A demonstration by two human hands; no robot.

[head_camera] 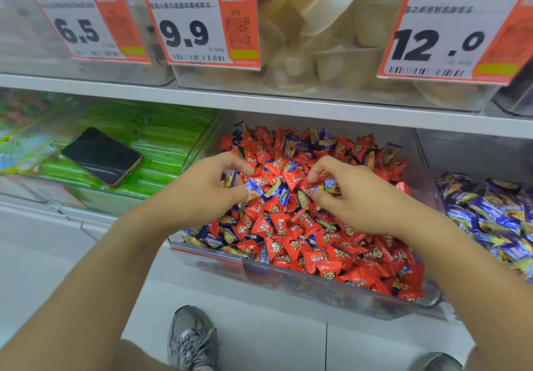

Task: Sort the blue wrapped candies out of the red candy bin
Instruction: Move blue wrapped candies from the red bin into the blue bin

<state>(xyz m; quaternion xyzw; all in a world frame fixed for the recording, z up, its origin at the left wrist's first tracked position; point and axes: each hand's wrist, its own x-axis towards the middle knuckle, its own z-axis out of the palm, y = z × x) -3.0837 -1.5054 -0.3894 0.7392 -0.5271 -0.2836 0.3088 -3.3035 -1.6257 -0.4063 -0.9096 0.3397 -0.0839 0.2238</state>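
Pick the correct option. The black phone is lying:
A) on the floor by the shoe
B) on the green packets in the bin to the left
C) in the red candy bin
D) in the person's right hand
B: the phone rests screen-up on the green packets, left of the red candy bin.

The red candies (291, 245) wear bright red wrappers printed with a small white cartoon face. The blue wrapped candies (274, 190) among them are deep blue with gold ends. The neighbouring bin (490, 215) holds the same blue and gold. The phone (101, 157) is black, seemingly gold-edged, on green packets (161, 139). The price tags (202, 24) are orange-red and white with black numerals.
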